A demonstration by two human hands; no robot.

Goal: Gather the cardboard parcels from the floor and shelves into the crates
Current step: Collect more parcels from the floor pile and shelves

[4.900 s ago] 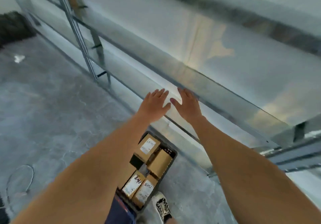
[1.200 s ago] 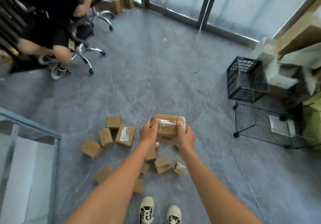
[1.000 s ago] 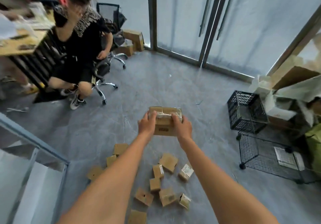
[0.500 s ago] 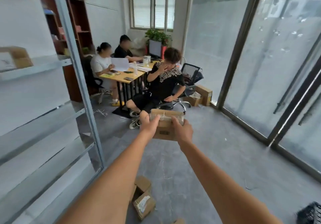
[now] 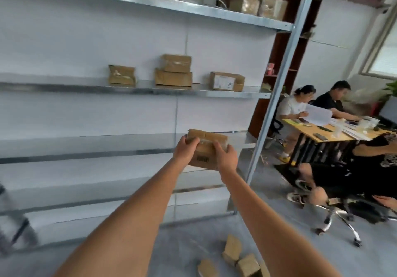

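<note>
Metal shelving (image 5: pixel 137 89) fills the left and centre, grey, several tiers. On the middle shelf, left to right: a torn parcel (image 5: pixel 122 76); a stack of two parcels (image 5: pixel 174 71), the smaller on top; a labelled parcel (image 5: pixel 227 81) with a white sticker on its face. These three groups stand apart from one another.

Centre, in front of the lower shelves: both bare arms reach forward. Left hand (image 5: pixel 184 151) grips the held parcel (image 5: pixel 207 147) at its left end, fingers curled over the top edge. Right hand (image 5: pixel 225 158) grips the right end, fingers likewise wrapped over the top. The held parcel is in the air, clear of every shelf, taped across the top, barcode on the near face.

Bottom centre, on the grey floor (image 5: pixel 279 244): three small parcels (image 5: pixel 233 257) lying close together, blurred.

Right of the shelf upright: a brown bookcase (image 5: pixel 279 61) against the wall. Further right, a wooden tabletop (image 5: pixel 330 133) with papers and small items; two people sit behind it. At the far right edge, a person in black sits on a swivel chair (image 5: pixel 335 218).
</note>
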